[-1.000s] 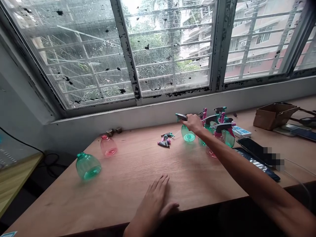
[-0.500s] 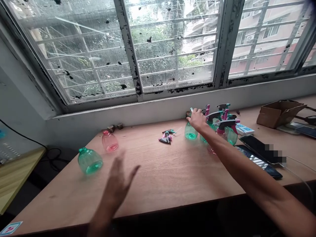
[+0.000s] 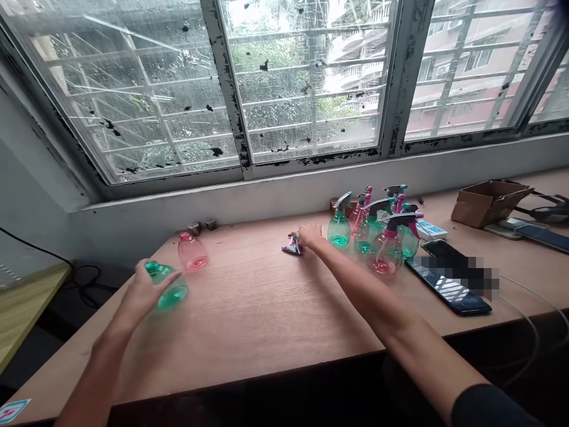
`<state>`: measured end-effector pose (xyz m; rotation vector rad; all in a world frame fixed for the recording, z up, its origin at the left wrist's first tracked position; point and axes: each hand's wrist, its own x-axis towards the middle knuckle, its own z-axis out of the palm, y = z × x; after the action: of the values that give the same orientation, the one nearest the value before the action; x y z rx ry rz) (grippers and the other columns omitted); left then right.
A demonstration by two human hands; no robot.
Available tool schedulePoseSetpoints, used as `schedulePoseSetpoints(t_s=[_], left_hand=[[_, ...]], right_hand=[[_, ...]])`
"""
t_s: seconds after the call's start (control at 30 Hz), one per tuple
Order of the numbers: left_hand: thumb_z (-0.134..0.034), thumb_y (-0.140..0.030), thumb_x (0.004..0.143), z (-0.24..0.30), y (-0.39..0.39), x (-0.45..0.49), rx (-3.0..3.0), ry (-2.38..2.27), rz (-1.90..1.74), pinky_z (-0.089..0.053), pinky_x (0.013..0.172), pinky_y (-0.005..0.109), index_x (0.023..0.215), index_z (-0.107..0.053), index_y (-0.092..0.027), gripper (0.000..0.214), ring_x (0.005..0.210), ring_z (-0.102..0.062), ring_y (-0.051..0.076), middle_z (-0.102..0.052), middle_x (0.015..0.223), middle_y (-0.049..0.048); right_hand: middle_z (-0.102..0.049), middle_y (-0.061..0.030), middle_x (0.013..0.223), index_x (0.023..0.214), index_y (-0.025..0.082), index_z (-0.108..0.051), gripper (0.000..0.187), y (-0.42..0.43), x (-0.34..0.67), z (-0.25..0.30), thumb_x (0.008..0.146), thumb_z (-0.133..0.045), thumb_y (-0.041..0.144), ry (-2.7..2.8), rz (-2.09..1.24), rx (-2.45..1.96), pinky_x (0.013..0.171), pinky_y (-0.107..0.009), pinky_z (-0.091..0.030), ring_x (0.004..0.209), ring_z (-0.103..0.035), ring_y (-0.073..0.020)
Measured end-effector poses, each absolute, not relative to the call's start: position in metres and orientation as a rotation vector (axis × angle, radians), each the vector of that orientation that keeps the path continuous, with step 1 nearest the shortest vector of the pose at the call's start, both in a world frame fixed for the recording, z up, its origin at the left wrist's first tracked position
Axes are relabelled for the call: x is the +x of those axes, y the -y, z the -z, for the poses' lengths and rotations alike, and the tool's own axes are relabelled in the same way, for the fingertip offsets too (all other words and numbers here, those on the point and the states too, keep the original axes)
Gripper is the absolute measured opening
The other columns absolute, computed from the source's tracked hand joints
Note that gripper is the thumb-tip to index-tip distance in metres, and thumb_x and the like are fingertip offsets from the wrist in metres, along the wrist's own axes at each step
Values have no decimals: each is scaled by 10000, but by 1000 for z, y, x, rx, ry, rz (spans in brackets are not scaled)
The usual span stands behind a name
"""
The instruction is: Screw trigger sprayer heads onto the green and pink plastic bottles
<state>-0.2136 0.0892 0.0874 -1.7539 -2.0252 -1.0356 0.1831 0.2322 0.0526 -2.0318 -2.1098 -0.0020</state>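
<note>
On the left of the table, my left hand is wrapped round the upper part of a green spray bottle body that has no spray head. Just behind it stands a pink bottle, also without a head. My right hand reaches to the table's middle, its fingers closed on a trigger spray head in a small pile; the fingertips are partly hidden. Right of this hand stands a green spray bottle with its head on.
Several more pink and green spray bottles with heads cluster on the right. Beside them lie two dark phones with cables, a white power strip and an open cardboard box. Small metal pieces sit by the wall.
My left hand has moved left and forward onto the green bottle. My right hand has let go of the green spray bottle at right and moved left to the spray heads.
</note>
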Motion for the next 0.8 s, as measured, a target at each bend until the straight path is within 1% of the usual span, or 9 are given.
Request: schedulePoseSetpoints(t_s=[0.1,0.17,0.27,0.37,0.47,0.53,0.63,0.73,0.8], left_hand=[[-712,-668,657,-65,-76,-179,-1865,2151,1013,-585,706,508,1104,-460,-139,737,893,-715,433,-691,969,169],[-662,-673,714,-48,-64,-150,-1999,2137,1044,-588,772,497,1111,-453,-153,687,923,-720,389,-682,988,150],[-649,-619,777,-24,-44,-103,-2196,2046,1118,-573,862,515,1212,-408,-185,660,1016,-704,357,-655,1081,124],[-690,-509,806,-1,-28,-58,-2349,1901,1232,-453,1051,571,1387,-263,-216,778,1315,-524,376,-496,1385,186],[-677,-405,854,17,-18,-26,-2437,1811,1338,-372,1122,591,1473,-106,-243,858,1426,-387,369,-351,1510,211],[-675,-378,864,23,-13,-14,-2474,1793,1394,-374,1119,595,1495,-50,-234,899,1435,-370,371,-323,1524,233],[-715,-382,839,18,-5,-7,-2574,1739,1438,-399,1116,564,1496,-156,-251,872,1398,-431,349,-407,1476,188],[-725,-365,834,5,7,-2,-2692,1650,1445,-417,1120,506,1500,-255,-280,819,1373,-459,316,-443,1447,128],[-729,-336,820,-2,15,2,-2711,1599,1383,-479,1062,475,1518,-242,-280,853,1318,-508,315,-466,1420,126]], right_hand=[[-618,-94,1265,1246,177,-593,312,-244,177,-49,970,-616,322,2081,-90,-2096,886,-459,-554,1055,-646,-250],[-616,-94,1270,1245,181,-594,307,-248,173,-49,972,-614,320,2066,-159,-2099,888,-457,-554,1057,-645,-249],[-618,-92,1265,1241,182,-596,300,-246,167,-51,972,-614,314,2057,-272,-2064,881,-450,-558,1048,-648,-245],[-621,-91,1258,1239,181,-597,299,-238,160,-53,970,-619,308,2032,-357,-1995,874,-444,-561,1043,-651,-243],[-620,-92,1258,1243,176,-594,307,-229,159,-61,967,-623,307,1957,-409,-1874,875,-449,-561,1045,-651,-246],[-617,-90,1263,1245,176,-593,313,-221,164,-71,965,-627,312,1877,-436,-1741,877,-459,-559,1048,-649,-250],[-639,-102,1226,1278,163,-558,329,-198,182,-89,984,-587,307,1749,-495,-1474,877,-440,-556,1035,-658,-244],[-664,-150,1203,1395,115,-397,419,-148,211,-101,1020,-432,298,1652,-575,-1201,868,-353,-550,1033,-672,-218],[-624,-120,1280,1403,171,-382,438,-102,233,-104,1003,-429,344,1581,-630,-1030,885,-331,-548,1044,-672,-195]])
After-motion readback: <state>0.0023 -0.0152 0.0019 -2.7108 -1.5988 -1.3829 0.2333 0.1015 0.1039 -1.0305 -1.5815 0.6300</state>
